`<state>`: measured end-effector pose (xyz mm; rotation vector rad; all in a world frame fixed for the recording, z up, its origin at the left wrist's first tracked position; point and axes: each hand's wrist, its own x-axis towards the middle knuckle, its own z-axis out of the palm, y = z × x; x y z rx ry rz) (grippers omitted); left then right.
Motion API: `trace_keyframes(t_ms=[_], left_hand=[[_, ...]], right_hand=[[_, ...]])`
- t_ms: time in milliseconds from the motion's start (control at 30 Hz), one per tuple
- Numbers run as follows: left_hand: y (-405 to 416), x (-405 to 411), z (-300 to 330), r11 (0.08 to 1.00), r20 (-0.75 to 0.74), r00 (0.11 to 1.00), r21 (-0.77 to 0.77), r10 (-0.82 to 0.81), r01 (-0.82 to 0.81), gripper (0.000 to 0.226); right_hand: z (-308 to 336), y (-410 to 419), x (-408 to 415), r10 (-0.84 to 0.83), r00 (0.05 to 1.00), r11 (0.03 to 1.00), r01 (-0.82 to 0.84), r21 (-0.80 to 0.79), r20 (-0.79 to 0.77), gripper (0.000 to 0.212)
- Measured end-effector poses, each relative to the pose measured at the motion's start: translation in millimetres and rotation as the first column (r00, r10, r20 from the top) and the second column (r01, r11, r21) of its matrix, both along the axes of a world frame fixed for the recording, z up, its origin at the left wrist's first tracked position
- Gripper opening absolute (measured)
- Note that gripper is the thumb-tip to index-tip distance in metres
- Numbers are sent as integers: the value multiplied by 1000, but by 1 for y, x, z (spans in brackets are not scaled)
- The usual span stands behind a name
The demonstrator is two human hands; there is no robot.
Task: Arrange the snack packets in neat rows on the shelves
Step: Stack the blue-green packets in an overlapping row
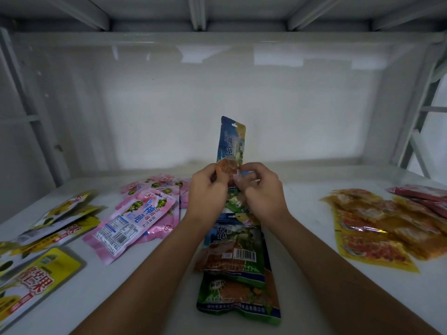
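Both hands meet above the middle of the shelf [302, 298], gripping one blue snack packet [231, 143] by its lower end. The left hand [208, 187] pinches the bottom left corner, fingers curled around the orange part of the wrapper; the right hand [261, 189] pinches the bottom right corner, thumb and forefinger closed on the edge. The packet stands nearly upright, its long axis running from the hands up toward the back wall [217, 93], hang-hole end uppermost.

Directly beneath the hands, a column of matching blue and green packets [232, 250] lies flat, overlapping, running from the shelf's front edge toward the back. The held packet sits at the far end of this column, so the likely next move is to lay it down flat, away from the person, extending the row toward the rear edge. Neither hand is plainly nearer; both share the hold evenly.

To the left of the column lie pink packets [135, 218], overlapping in a loose pile, and further toward the left front corner yellow packets [46, 274] lie scattered. On the right side orange packets [377, 226] lie overlapped, with red packets [420, 193] near the right edge. These groups look less tidy and probably need straightening.
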<state>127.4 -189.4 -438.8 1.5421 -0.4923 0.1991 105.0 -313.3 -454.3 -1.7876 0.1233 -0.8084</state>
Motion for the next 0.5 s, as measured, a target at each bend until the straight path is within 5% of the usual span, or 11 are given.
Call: trace_keyframes(t_ms=[133, 300, 500], left_hand=[[2, 0, 3, 993, -96, 995, -117, -34, 23, 28], [2, 4, 2, 983, -144, 986, -173, -88, 63, 15], [8, 7, 1, 981, -155, 987, -192, -44, 13, 11]], right_hand=[[2, -2, 4, 36, 992, 985, -14, 173, -124, 61], [6, -3, 3, 144, 988, 927, -112, 357, -63, 45], [8, -2, -1, 161, 986, 917, -134, 375, -43, 35]])
